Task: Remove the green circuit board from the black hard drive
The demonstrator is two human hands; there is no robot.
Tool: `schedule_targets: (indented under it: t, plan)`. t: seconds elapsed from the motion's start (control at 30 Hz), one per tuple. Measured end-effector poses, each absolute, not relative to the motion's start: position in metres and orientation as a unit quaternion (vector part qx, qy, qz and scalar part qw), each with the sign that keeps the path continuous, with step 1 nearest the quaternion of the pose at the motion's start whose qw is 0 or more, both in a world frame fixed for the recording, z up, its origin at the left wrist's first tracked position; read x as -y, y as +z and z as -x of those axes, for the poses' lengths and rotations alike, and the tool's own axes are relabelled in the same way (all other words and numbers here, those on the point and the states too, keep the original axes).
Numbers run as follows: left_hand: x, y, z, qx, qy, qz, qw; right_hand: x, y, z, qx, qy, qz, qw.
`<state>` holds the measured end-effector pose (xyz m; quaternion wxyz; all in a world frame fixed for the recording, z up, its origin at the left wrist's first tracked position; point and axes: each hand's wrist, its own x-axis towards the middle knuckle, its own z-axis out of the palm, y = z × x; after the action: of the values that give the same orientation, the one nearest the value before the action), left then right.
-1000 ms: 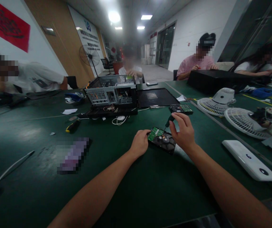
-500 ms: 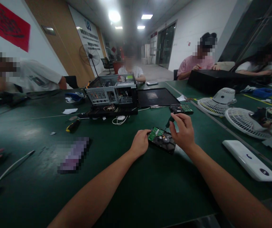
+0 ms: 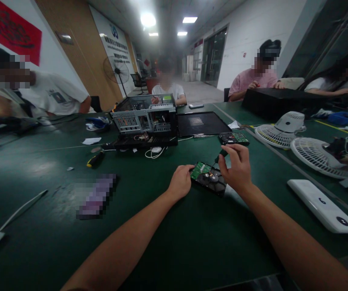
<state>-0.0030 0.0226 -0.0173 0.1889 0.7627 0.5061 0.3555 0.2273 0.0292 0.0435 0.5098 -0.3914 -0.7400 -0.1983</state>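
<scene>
A hard drive (image 3: 209, 180), circuit board up, is steadied on the green table (image 3: 174, 242) by the curled fingers of the left hand (image 3: 180, 182). A green-handled screwdriver (image 3: 221, 154) is pinched in the closed right hand (image 3: 237, 169), its tip apparently on the drive. Wiring is seen inside an open computer case (image 3: 145, 119).
</scene>
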Motion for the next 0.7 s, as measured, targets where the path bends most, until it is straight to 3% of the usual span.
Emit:
schedule_targets:
  t: [0.7]
  plan:
    - [-0.0168,-0.0086,0.0022,-0.51,0.35,-0.761,0.193,-0.0333,0.0386,-0.2293,0.749,-0.188,0.39,0.501]
